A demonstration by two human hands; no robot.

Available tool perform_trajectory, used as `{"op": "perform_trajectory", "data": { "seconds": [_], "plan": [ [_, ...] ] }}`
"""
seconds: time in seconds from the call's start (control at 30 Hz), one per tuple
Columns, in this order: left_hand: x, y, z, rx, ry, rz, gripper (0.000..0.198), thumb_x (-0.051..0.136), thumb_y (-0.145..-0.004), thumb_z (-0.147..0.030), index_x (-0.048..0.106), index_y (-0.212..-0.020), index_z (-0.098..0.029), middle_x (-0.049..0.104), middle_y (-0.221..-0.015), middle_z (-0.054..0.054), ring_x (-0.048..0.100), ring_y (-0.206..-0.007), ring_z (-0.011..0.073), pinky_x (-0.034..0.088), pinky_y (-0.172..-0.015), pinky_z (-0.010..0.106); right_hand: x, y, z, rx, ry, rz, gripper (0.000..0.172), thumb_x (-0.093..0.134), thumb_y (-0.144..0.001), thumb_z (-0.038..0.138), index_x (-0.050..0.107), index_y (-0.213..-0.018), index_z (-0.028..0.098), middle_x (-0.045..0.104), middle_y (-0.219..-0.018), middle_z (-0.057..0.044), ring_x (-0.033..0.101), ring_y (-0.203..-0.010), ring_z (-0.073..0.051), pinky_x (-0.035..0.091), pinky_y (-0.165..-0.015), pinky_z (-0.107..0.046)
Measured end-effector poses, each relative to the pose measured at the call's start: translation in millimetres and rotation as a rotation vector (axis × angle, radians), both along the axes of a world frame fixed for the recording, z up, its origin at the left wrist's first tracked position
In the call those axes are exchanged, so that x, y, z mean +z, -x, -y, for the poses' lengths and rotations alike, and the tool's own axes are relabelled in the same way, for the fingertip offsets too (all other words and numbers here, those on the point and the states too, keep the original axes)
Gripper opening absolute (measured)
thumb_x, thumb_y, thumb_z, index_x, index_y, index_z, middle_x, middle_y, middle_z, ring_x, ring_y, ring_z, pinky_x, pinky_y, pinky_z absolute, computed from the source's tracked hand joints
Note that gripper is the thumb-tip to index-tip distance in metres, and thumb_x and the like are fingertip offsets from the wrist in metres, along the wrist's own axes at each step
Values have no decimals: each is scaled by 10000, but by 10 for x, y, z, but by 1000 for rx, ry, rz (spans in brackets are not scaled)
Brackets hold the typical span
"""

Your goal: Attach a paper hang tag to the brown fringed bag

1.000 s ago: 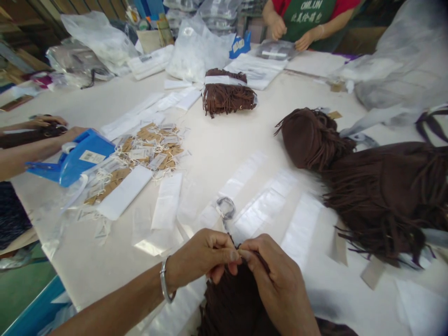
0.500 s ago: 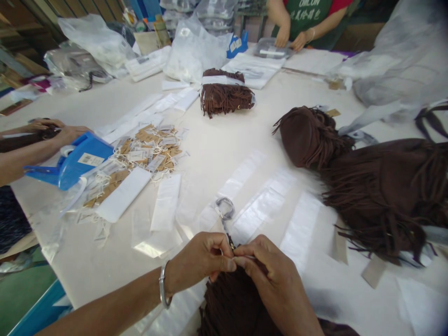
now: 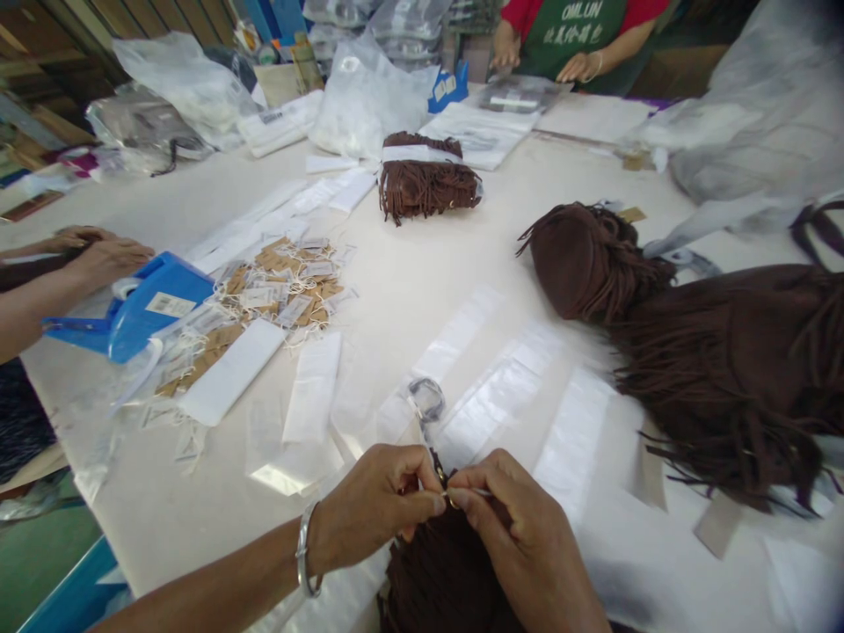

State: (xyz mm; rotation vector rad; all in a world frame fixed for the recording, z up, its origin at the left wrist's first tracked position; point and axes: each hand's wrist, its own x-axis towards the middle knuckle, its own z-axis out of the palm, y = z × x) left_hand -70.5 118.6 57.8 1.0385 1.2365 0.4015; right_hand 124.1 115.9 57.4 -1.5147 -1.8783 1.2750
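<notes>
A dark brown fringed bag (image 3: 439, 576) lies at the bottom centre, partly covered by my hands. My left hand (image 3: 389, 497), with a silver bangle at the wrist, pinches at the bag's small gold-coloured metal fitting (image 3: 440, 475). Pressed close beside it, the fingertips of my right hand (image 3: 511, 510) pinch at a gold-coloured ring or the thin piece by it; the exact piece is too small to tell. Just beyond my fingers, a clear plastic-wrapped loop (image 3: 427, 400) rests on the white table (image 3: 422, 264).
Brown fringed bags (image 3: 725, 352) lie at right, a banded roll (image 3: 428, 180) farther back. Tags (image 3: 290, 281), white strips (image 3: 313, 387) and a blue tape dispenser (image 3: 158, 303) are at left. Another person's hands (image 3: 112, 259) are beyond it; a person in a green apron (image 3: 571, 40) stands opposite.
My hands remain pinched together at the fitting, with the gold-coloured ring now more visible. The opposite person's hands have moved apart, and the hands at far left have shifted slightly left.
</notes>
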Motion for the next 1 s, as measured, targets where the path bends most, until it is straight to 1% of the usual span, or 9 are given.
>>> {"op": "perform_trajectory", "data": {
  "seconds": [0.17,0.3,0.5,0.6,0.67,0.73,0.87,0.93,1.0],
  "plan": [
    [-64,-25,-20,36,-44,1,151,673,-759,-256,550,-713,-181,535,-610,-44,498,-550,97,377,-533,212,-48,35,1,-1,-4,-3,155,469,-946,279,619,-912,252,592,-879,5,583,-810,-140,428,-686,-256],
    [-36,-22,-73,-8,-84,-99,149,681,-758,-253,549,-724,-194,553,-617,-49,509,-565,107,365,-536,220,-66,49,5,-4,-7,17,163,452,-954,295,605,-915,253,582,-889,1,577,-826,-152,418,-692,-275],
    [66,28,-137,-284,-448,-532,98,615,-846,-263,577,-773,-210,612,-721,-34,569,-672,136,375,-607,246,-68,4,-20,-76,-28,65,170,446,-953,278,604,-896,255,576,-876,7,573,-815,-149,426,-721,-274],
    [5,43,-132,-445,-635,-631,158,437,-955,-277,571,-1017,-221,653,-1021,27,630,-834,168,448,-698,274,-81,-14,-25,-93,-32,88,161,455,-949,278,604,-894,255,575,-880,10,575,-827,-148,425,-733,-273],
    [-61,45,-148,-574,-742,-688,263,384,-967,-216,497,-1204,-233,587,-1244,63,639,-947,187,488,-744,294,-93,-16,-28,-97,-38,96,154,460,-946,285,603,-895,257,573,-879,12,575,-828,-147,421,-734,-275],
    [-117,44,-191,-706,-819,-758,355,387,-947,-138,436,-1285,-232,522,-1342,84,637,-996,200,521,-751,309,-105,-15,-31,-105,-37,110,155,460,-945,297,602,-897,261,570,-875,15,573,-814,-146,416,-726,-277],
    [-160,40,-298,-901,-863,-875,252,428,-931,-138,509,-1161,-201,585,-1192,71,660,-888,207,572,-674,339,-128,-8,-38,-134,-33,145,154,465,-941,316,600,-891,262,569,-867,17,570,-793,-148,406,-714,-284],
    [-173,47,-316,-929,-866,-909,170,435,-937,-172,538,-1070,-197,606,-1115,51,666,-794,195,580,-619,338,-141,5,-39,-142,-40,160,152,469,-938,326,600,-892,263,572,-869,15,572,-784,-151,399,-706,-290],
    [-197,66,-301,-913,-889,-928,162,427,-941,-172,536,-1059,-196,600,-1165,53,672,-752,181,586,-595,333,-151,25,-38,-145,-47,176,151,475,-934,325,603,-883,262,575,-859,14,574,-766,-153,386,-685,-293]
  ]
}}
